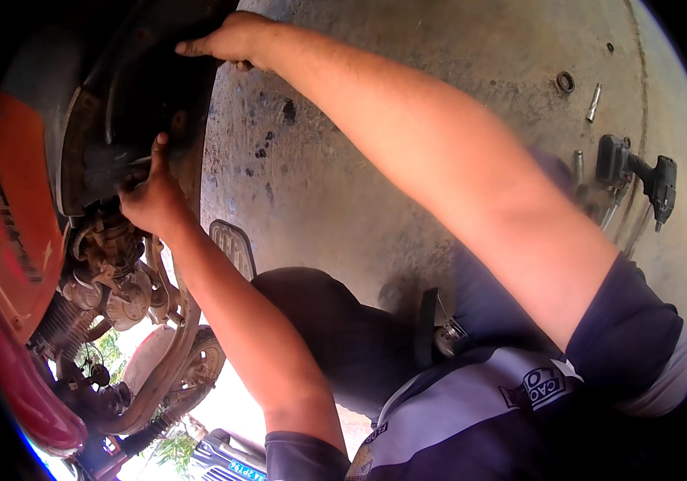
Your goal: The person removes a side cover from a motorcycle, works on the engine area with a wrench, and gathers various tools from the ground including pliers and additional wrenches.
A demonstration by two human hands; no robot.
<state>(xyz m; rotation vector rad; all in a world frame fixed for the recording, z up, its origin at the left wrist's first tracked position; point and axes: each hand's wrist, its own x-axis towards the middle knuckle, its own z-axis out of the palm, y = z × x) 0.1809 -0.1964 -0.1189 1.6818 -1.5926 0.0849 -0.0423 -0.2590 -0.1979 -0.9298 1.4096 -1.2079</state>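
A dark plastic panel (131, 104), which looks like a motorcycle's fender or underbody, fills the upper left beside the bike's orange side cover (19, 216). My left hand (155, 192) grips its near edge, thumb laid on the dark surface and fingers curled beneath. Farther up, my right hand (235, 40) is closed on the panel's right edge, its thumb also on top and its fingertips partly hidden. Just below my left hand sits the dirty engine and carburetor area (115, 272). Deep shadow hides where the panel joins the bike.
On the stained concrete floor (343, 192) at right lie a black cordless driver (640, 172), a metal socket (594, 103) and a dark ring (565, 82). A red body part (27, 385) is at lower left. My bent legs are below my arms; a grey vehicle (223, 461) stands beyond.
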